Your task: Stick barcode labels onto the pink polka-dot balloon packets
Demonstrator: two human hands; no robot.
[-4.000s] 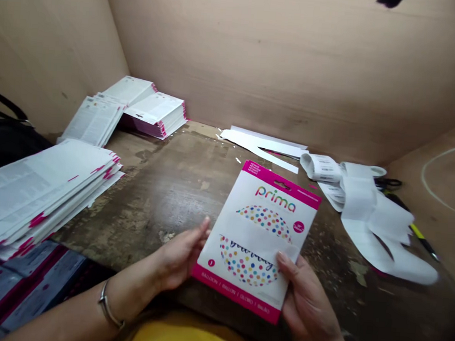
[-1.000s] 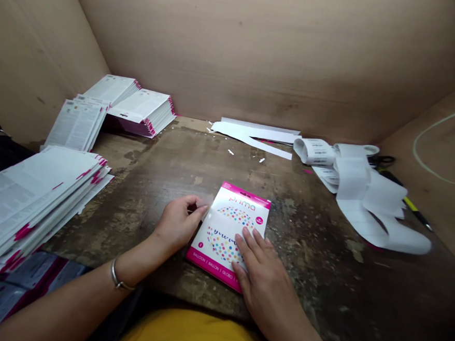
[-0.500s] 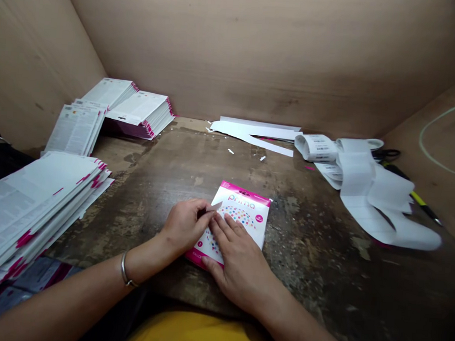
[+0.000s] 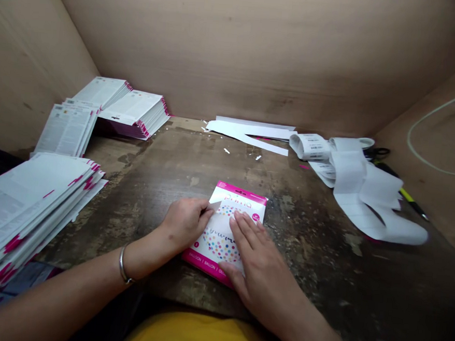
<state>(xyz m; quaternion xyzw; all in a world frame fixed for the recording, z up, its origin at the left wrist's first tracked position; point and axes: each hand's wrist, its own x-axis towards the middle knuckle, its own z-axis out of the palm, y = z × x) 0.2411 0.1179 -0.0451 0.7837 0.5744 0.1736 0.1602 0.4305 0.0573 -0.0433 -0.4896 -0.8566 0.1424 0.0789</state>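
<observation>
Two bare arms reach out over a yellow shirt (image 4: 196, 337) to a balloon packet (image 4: 249, 197), which lies flat on the dark, worn wooden table (image 4: 306, 264), close to the person. The packet is white with a pink edge and has colored dots on it, and the word "prima" shows at its top. The left hand (image 4: 185, 222) has a thin metal bangle (image 4: 122, 264) on its wrist and sits at the packet's left side. Its fingers (image 4: 193, 208) are pinched shut on a small pale flap (image 4: 214, 206) that sticks up from the front of the packet, but it is hard to tell if the flap is paper or plastic. The right hand (image 4: 261, 271) lies open, and its spread fingers (image 4: 245, 227) press down on the packet and hold nothing else. To the left, a big pile of printed sheets with pink marks (image 4: 26, 208) sits near the arm, and two more piles (image 4: 133, 114) lean farther back. To the right is a long, loose white label strip (image 4: 360, 190) with a roll of labels (image 4: 310, 146), and past it are black scissors handles (image 4: 377, 152) and a yellow and black pen (image 4: 412, 198). White paper strips (image 4: 249, 130) lie by the back wall (image 4: 240, 46).
</observation>
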